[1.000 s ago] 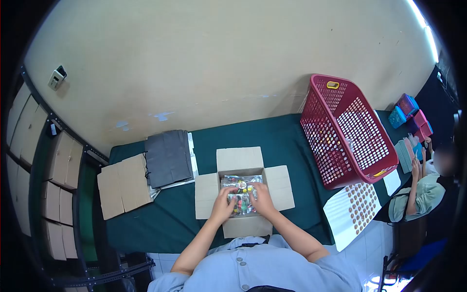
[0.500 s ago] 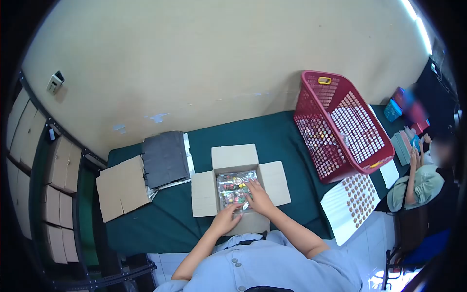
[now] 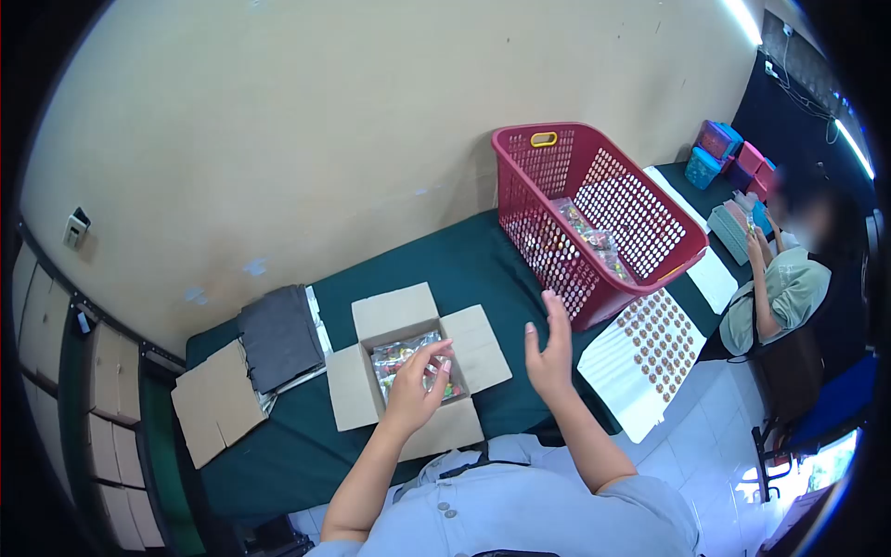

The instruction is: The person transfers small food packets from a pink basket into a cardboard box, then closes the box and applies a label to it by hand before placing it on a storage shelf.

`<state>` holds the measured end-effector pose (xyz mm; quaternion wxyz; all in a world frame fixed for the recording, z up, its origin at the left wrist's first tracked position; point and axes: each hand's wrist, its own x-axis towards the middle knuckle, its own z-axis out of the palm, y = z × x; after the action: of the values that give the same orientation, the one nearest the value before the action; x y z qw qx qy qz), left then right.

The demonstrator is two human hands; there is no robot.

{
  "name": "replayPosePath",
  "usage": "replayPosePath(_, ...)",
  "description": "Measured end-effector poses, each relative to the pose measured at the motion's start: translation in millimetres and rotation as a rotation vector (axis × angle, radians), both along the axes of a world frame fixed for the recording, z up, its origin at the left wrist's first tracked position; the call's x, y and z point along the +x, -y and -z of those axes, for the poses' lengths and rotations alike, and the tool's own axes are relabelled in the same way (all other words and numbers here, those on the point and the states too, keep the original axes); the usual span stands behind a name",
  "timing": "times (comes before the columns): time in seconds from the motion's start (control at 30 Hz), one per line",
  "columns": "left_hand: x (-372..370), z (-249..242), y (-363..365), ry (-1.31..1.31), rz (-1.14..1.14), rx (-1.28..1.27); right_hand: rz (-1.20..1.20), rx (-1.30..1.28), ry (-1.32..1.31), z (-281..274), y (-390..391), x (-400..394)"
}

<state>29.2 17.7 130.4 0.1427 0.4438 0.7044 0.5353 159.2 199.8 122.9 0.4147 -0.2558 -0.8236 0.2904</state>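
Observation:
An open cardboard box (image 3: 477,349) stands on the green-covered table with its flaps spread out. Inside it lie clear plastic packs (image 3: 392,356) with small colourful contents. Over the box hovers my left hand (image 3: 416,388), fingers curved and apart with nothing visible in them; it hides part of the packs. My right hand (image 3: 552,360) is raised to the right of the box, thumb and fingers spread, holding nothing. It is near the lower side of a dark red perforated basket (image 3: 534,206). More colourful clear packs (image 3: 601,243) lie in that basket.
Left of the box are a black folder (image 3: 278,339) over papers and a flat cardboard piece (image 3: 218,401). A white sheet with rows of round brown stickers (image 3: 664,343) overhangs the table's front edge. Another person (image 3: 780,297) sits at right near coloured containers (image 3: 710,158). Shelved boxes stand left.
My right hand has left the packs in the box and moved right toward the basket. My left hand has lifted slightly over the box. The view has turned to the right.

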Motion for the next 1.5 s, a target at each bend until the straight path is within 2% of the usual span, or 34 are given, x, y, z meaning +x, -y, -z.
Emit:
replayPosePath(0.17, 12, -30, -39, -0.022, 0.043, 0.085, 0.167, 0.190, -0.104, -52, -52, 18)
replayPosePath(0.33, 24, -40, -107, 0.035, 0.145, 0.143, 0.306, 0.288, -0.003, -82, -117, 38)
replayPosePath(0.47, 32, -48, -174, 0.074, 0.252, 0.221, 0.298, 0.346, 0.113, -94, -173, 50)
replayPosePath(0.63, 31, -57, -268, 0.219, 0.303, 0.365, 0.103, 0.425, 0.310, -92, -247, 35)
replayPosePath(0.77, 14, -42, -337, 0.362, 0.308, 0.348, -0.220, 0.213, 0.389, -66, -302, 5)
replayPosePath(0.83, 9, -43, -360, 0.217, 0.284, 0.290, -0.298, 0.224, 0.448, -36, -327, -15)
replayPosePath(0.9, 8, -43, -376, 0.233, 0.211, 0.292, -0.363, 0.211, 0.577, -17, -339, -33)
replayPosePath(0.97, -1, -31, -386, 0.024, 0.158, 0.148, -0.395, 0.126, 0.941, -7, -345, -48)
replayPosePath(1.03, -1, -28, -387, -0.120, 0.118, 0.067, -0.563, 0.184, 1.200, 15, -355, -61)
replayPosePath(1.07, 2, -30, -385, -0.097, 0.110, 0.050, -0.563, 0.181, 1.187, 32, -359, -67)
replayPosePath(1.13, 4, -29, -383, -0.114, 0.109, 0.035, -0.749, 0.135, 1.308, 61, -362, -78)
replayPosePath(1.5, 6, -30, -383, -0.010, 0.097, 0.049, -0.884, -0.235, 1.155, 91, -322, -82)
